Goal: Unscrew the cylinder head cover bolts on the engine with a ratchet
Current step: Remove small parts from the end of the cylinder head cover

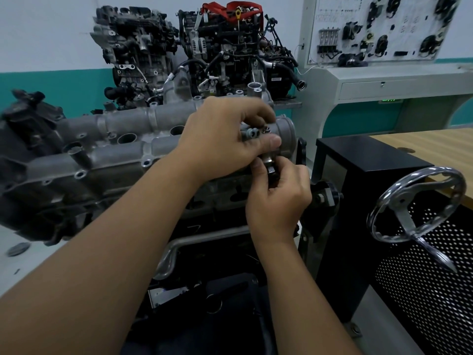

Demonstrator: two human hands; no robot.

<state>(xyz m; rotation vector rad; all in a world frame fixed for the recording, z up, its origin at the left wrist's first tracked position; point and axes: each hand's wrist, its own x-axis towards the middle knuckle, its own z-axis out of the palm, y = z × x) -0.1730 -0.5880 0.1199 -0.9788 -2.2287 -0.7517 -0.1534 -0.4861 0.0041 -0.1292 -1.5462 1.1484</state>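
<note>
An automotive training workshop: engines on stands (225, 47), wall-mounted parts board (378, 26).

— Where's everything sitting?
— I've got the engine (102, 149) dead ahead, both hands (222, 139) over its right end. Two more engines (194, 52) stand behind it.
— And to the right?
— Handwheel (414, 203) on the stand (358, 175), tabletop (422, 144) behind that, display board (378, 26) at the back.
</note>
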